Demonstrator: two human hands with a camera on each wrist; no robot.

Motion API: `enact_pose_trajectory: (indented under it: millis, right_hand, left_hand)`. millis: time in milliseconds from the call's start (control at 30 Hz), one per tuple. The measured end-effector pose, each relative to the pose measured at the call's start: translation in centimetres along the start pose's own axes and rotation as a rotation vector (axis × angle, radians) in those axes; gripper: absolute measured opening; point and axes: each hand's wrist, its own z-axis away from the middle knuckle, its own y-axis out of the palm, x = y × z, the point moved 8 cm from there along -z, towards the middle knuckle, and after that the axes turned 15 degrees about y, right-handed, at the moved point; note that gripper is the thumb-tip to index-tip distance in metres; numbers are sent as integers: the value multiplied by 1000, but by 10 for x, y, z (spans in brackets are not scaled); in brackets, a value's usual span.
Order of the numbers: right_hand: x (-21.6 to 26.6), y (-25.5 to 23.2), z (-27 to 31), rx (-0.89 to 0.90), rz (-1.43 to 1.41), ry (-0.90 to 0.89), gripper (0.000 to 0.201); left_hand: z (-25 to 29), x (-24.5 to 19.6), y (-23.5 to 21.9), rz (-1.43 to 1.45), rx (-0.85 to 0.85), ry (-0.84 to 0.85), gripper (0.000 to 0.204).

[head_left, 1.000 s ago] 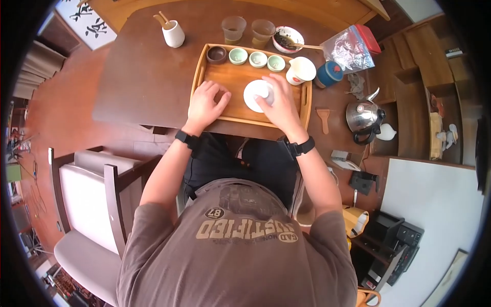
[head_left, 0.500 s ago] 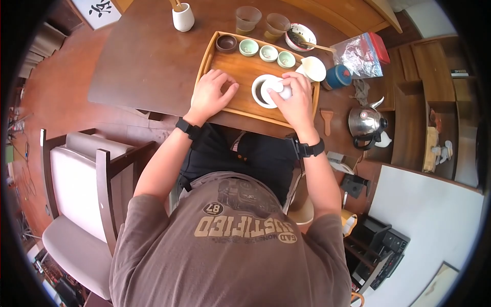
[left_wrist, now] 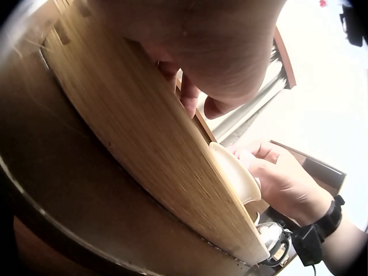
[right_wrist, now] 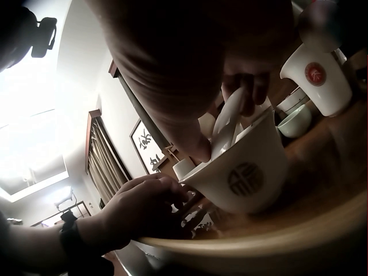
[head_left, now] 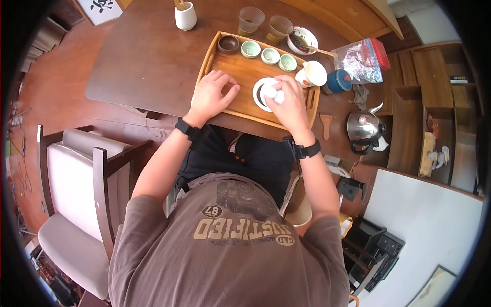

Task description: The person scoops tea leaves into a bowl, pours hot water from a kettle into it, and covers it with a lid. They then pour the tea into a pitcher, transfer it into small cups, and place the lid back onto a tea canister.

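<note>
On the wooden tray [head_left: 238,74] sits a white gaiwan bowl [right_wrist: 253,181] with a dark round emblem on its side. Its white lid [right_wrist: 229,123] stands steeply tilted in the bowl's mouth, as the right wrist view shows. My right hand [head_left: 292,106] pinches that lid by its knob, thumb on one side and fingers on the other. In the head view a dark strip of the bowl's inside shows left of the lid. My left hand [head_left: 212,96] rests at the tray's near left edge, fingers loosely bent, holding nothing.
Along the tray's far side stand a dark brown cup [head_left: 228,44], several pale green cups [head_left: 270,56] and a white pitcher [head_left: 313,74]. Beyond are two plastic cups [head_left: 251,21] and a bowl of dark leaves [head_left: 302,41]. A blue canister [head_left: 337,82] and steel kettle [head_left: 364,130] are at right.
The lid, which lay flat over the bowl, has shifted right and tipped up in my right hand, uncovering part of the inside. My left hand stays at the tray's edge. The head view has shifted.
</note>
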Motion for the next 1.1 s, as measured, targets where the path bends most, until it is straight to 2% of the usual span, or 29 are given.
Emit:
enact_pose_trajectory:
  millis: [367,467,533,667,733,800,867,900,967,1100]
  right_hand:
    - [2,6,1,-13,33,-25,32]
    - [5,1,3,-70,79,-91,31]
    - [4,-12,4,-173,80,-44,31]
    - [1,-35,5,-253,67,17,31]
    - [-15,-36,1,-125,-179,168,31]
    - [-20,-40,4,-116,-193,175,28]
    - [-52,-24,7,28,-608,456,27]
    - [-52,-26,8,26,-606,456,27]
    - [-54,-16,12,146,-850,566,28]
    - [-63,-5,18,262,-823,650,28]
  left_hand:
    - [0,1,0,-9,13,-8,17]
    - [-1,-1,0,-18,21,3,15]
    - [-1,-1,0,-3,36,-22,15]
    - [-2,-2,-1,-11,18,0,15]
    - [-1,-4,-2,-21,8,16,15]
    - [-1,-2,-1,-10,7,11,16]
    - [-1,-1,0,0,6,8,18]
    - [-1,-1,0,-5,10,7,18]
    - [0,-1,1,-10,14,3,18]
    - [1,-1,0,-6,20,-1,17]
